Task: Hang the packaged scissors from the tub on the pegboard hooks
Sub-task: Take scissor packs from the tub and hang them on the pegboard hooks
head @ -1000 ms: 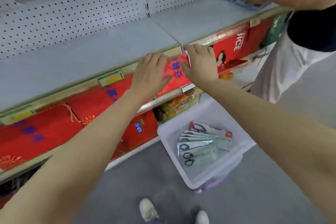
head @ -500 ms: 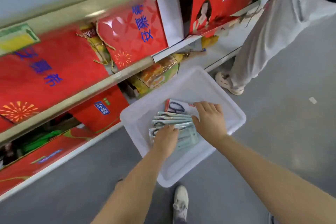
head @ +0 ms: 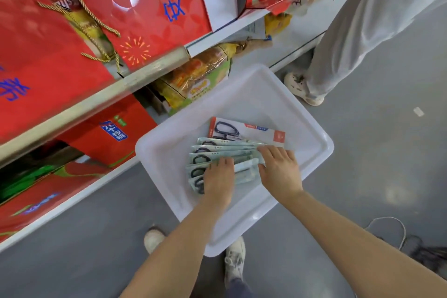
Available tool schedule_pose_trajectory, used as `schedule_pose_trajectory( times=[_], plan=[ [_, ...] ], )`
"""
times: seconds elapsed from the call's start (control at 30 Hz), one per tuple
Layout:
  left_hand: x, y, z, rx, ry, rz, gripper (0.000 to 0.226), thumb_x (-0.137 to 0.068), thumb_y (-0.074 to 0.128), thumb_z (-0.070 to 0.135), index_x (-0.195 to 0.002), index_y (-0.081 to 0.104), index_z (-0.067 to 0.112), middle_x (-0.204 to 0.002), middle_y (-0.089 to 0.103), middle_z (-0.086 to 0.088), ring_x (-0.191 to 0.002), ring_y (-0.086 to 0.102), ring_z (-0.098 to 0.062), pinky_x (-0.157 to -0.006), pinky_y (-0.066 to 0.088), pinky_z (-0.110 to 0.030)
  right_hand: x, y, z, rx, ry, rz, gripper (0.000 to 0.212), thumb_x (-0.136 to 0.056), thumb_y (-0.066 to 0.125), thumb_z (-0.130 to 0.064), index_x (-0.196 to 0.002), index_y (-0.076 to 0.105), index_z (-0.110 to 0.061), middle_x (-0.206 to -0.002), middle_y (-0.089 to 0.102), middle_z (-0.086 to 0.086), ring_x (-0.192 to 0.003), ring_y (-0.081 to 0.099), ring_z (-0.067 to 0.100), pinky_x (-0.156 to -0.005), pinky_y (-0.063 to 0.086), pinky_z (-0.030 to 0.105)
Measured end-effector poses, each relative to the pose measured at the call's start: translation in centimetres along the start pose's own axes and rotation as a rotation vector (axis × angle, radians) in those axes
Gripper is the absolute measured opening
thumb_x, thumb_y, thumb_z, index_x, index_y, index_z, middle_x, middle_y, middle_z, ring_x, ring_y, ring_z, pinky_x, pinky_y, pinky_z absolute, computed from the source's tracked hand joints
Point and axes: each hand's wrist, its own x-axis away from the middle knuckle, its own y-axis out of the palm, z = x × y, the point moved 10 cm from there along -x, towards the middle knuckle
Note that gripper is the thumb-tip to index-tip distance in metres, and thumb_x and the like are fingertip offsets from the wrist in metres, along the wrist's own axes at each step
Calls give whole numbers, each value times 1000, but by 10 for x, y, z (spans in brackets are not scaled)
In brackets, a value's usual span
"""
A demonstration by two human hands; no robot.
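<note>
Your left hand (head: pixel 217 178) and right hand (head: pixel 278 169) both rest on the fanned stack of scissor packs (head: pixel 219 152) in the white plastic tub (head: pixel 314 147); whether either has pinched one, you can't tell. The flat, glossy packs lie with their long axis running left to right, handle loops under your left hand, tips under your right. The red-trimmed pack (head: pixel 246 131) lies just beyond your fingertips.

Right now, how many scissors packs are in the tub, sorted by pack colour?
Pale green packs: 6, fanned in an overlapping stack, under both hands
White pack with red trim: 1, at the far end of the stack
Total: 7 visible in the white tub
</note>
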Motion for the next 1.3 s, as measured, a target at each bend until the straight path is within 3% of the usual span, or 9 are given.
schedule_pose_trajectory(
  times=[0.1,0.17,0.37,0.53,0.73,0.9,1.0,1.17,1.3],
  plan=[
    [-3,-30,-42,198,-178,30,30,-90,64,27,-114,53,15,-96,69,-8,-87,69,-31,-66,51,-38,-2,12,0,39,22,-63,39,-57,74,4,-94,69,-8,-86,69,7,-76,64,31,-72,53,39],
    [-4,-55,-71,340,-254,101,30,-94,58,28,-118,47,14,-104,69,-9,-89,67,-32,-69,52,-38,-1,28,-3,62,27,-175,40,-56,74,5,-93,68,-9,-85,67,6,-76,63,31,-72,52,40],
    [-6,-101,-124,530,-329,240,43,-90,66,30,-125,50,10,-129,64,-12,-109,63,-35,-77,54,-44,2,86,-42,110,-139,-457,55,-68,77,-12,-119,55,-10,-119,56,9,-106,52,31,-93,43,39],
    [-7,-99,-130,603,-325,245,43,-89,67,30,-124,50,11,-131,63,-11,-114,61,-33,-84,55,-45,-6,100,-52,312,-216,-424,73,-74,70,-18,-138,36,-9,-128,43,13,-109,46,34,-101,37,44],
    [-12,-98,-133,638,-322,254,41,-88,69,31,-120,51,12,-126,66,-9,-110,63,-31,-80,55,-42,-29,97,-40,366,-221,-429,53,-68,71,-9,-117,52,-12,-109,58,11,-97,56,32,-94,39,41],
    [-16,-95,-132,738,-277,245,43,-82,75,30,-118,59,12,-116,70,-6,-104,65,-27,-82,56,-42,-68,76,-27,154,-121,-497,40,-80,64,-8,-119,54,-14,-112,56,9,-104,58,31,-84,47,39],
    [-21,-82,-129,939,-258,156,35,-77,80,23,-109,69,14,-102,73,0,-93,69,-20,-78,58,-38,-92,54,-24,47,-82,-434,34,-83,65,-17,-116,57,-18,-110,61,5,-108,54,29,-88,40,34],
    [-34,-50,-113,1203,-240,-59,23,-77,80,13,-98,73,21,-96,75,3,-89,72,-17,-80,59,-35,-120,38,-24,-256,87,-435,38,-77,73,-16,-109,53,-21,-102,67,3,-89,62,29,-70,44,31],
    [-44,-43,-113,1274,-274,-91,19,-77,79,10,-95,74,15,-94,77,-4,-81,73,-18,-78,60,-34,-134,23,-27,-605,247,-381,49,-69,83,-15,-107,52,-18,-94,70,8,-75,62,24,-66,53,35]
  ],
)
